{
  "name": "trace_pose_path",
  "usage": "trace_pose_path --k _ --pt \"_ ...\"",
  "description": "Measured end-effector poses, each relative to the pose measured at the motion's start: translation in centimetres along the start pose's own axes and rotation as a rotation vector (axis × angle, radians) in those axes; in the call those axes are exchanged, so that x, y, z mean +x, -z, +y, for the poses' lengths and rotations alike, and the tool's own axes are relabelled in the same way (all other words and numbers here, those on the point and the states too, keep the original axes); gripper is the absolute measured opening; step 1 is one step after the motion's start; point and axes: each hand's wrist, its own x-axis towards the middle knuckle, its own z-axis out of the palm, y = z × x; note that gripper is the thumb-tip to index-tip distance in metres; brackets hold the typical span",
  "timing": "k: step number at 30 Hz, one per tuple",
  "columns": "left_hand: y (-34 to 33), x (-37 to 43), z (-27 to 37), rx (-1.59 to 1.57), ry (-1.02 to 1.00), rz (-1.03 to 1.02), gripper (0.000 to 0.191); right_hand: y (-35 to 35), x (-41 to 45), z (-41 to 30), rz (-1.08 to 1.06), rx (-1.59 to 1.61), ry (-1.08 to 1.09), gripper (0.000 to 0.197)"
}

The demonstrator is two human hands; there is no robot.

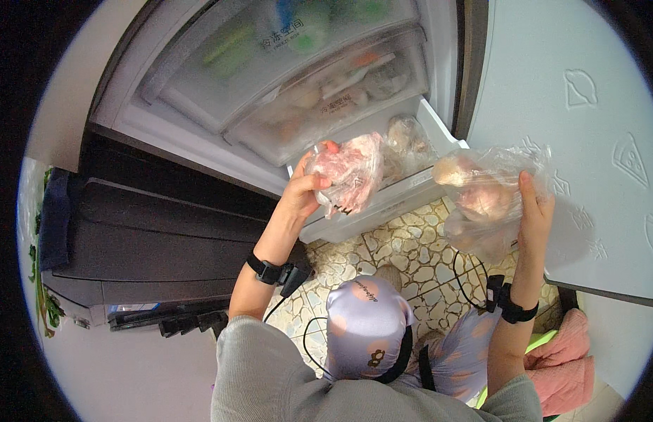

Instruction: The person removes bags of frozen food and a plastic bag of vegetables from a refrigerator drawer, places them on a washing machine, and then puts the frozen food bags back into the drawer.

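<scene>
My left hand (307, 182) grips a clear plastic bag of pale pink raw meat (353, 169), raised over the front of a pulled-out freezer drawer (353, 221). In my right hand (535, 211) is a larger clear bag (479, 195) holding rounded, pale pieces of what looks like frozen meat; it hangs between the drawer and the freezer door. Inside the drawer, toward its right side, lie more bagged items (408, 140), partly hidden by the bag in my left hand.
Two closed, translucent freezer drawers (326, 100) (284, 37) stand above the pulled-out one. The open freezer door (595, 158) borders the right side. A black appliance (173, 232) stands at left. Pink cloth (564, 364) lies at lower right, and a patterned floor (390, 237) shows below.
</scene>
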Motion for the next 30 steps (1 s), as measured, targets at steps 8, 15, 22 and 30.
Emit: trace_pose_path --k 8,15,22,30 --pt "-2.0 -0.5 0.7 0.593 -0.313 -0.1 0.039 -0.8 -0.5 -1.2 0.045 0.028 0.032 0.027" --pt "-8.4 -1.6 1.5 1.931 -1.093 -0.337 0.038 0.3 -0.2 -0.6 0.013 0.011 0.029 0.025" --pt "-7.9 -2.4 0.6 2.075 -1.401 -0.264 0.045 0.4 -0.4 -0.1 -0.001 0.032 -0.007 0.026" --pt "-7.9 -2.3 0.7 2.126 -1.208 -0.11 0.035 1.0 -0.2 0.3 -0.002 0.04 0.0 0.028"
